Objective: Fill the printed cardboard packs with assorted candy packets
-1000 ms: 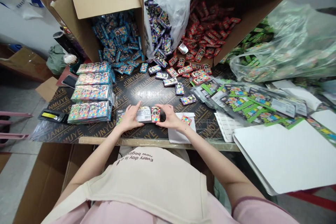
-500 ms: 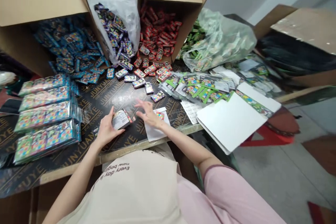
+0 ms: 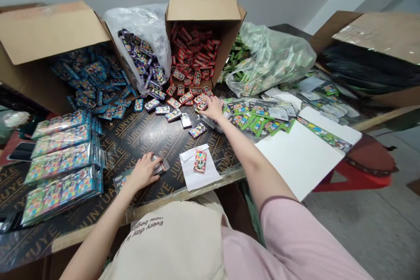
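Observation:
My left hand [image 3: 146, 172] rests low over a clear plastic-wrapped pack [image 3: 122, 180] on the dark tabletop. Its thumb and fingers close round the pack's right end [image 3: 161, 165], and the palm hides the middle. Farther out, my right hand [image 3: 214, 108] reaches into the loose boxes, with thumb and fingers round a small red printed box [image 3: 201, 103]. Between my arms lies a white paper sheet [image 3: 193, 178] with another red box [image 3: 200, 161] on top. Several purple-edged boxes, one of them a printed box [image 3: 197, 130], lie just beyond the sheet.
Cartons of blue boxes [image 3: 95, 72] and red boxes [image 3: 197, 57] stand behind, with a bag of purple boxes [image 3: 141, 54] between them. Stacked wrapped packs [image 3: 62, 157] are at left. At right lie green packets [image 3: 252, 111], a plastic bag [image 3: 272, 61] and white card [image 3: 295, 157].
My right hand has moved from beside the pack out to the red boxes. My left hand has lowered the pack, which was tilted up, onto the tabletop. The red box on the paper is uncovered.

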